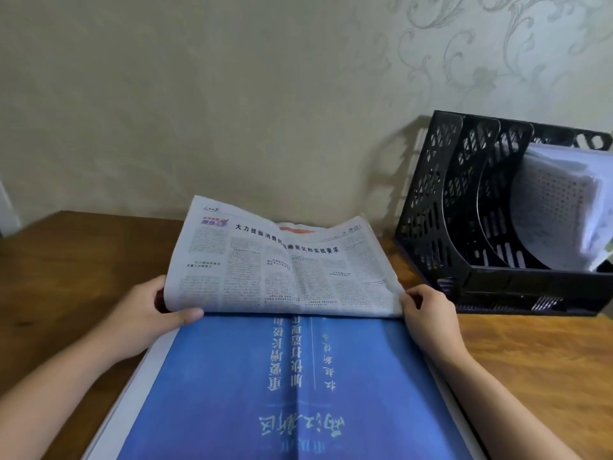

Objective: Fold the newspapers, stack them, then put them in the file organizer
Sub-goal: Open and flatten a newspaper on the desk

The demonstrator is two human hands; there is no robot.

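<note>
— What is on the table (530,360)?

— A big newspaper (282,376) lies on the brown wood, near the person. The part close to us is a blue page with white letters. The far part is bent over toward us, so its white page with small black print faces up.

— Who holds it?

— Both hands do. The left hand (146,313) grips the left end of the bend. Its thumb lies on top of the paper and its fingers curl under the edge. The right hand (428,313) grips the right end of the bend, with its fingers curled round the paper edge.

— Is the fold flat?

— No. The bent part puffs up in the middle and its far edge stands off the table.

— Where is the black box?

— The file organizer (441,207) sits at the back right of the table, next to the wall (232,94). It is black plastic with lots of holes. It has thin walls inside that make slots.

— What is in it?

— The two left slots show only black plastic. The right slot holds white papers (564,200) that lean back and curl a bit. I cannot tell how many.

— Is the newspaper touching the black box?

— No, it lies just to the left of it, apart.
</note>
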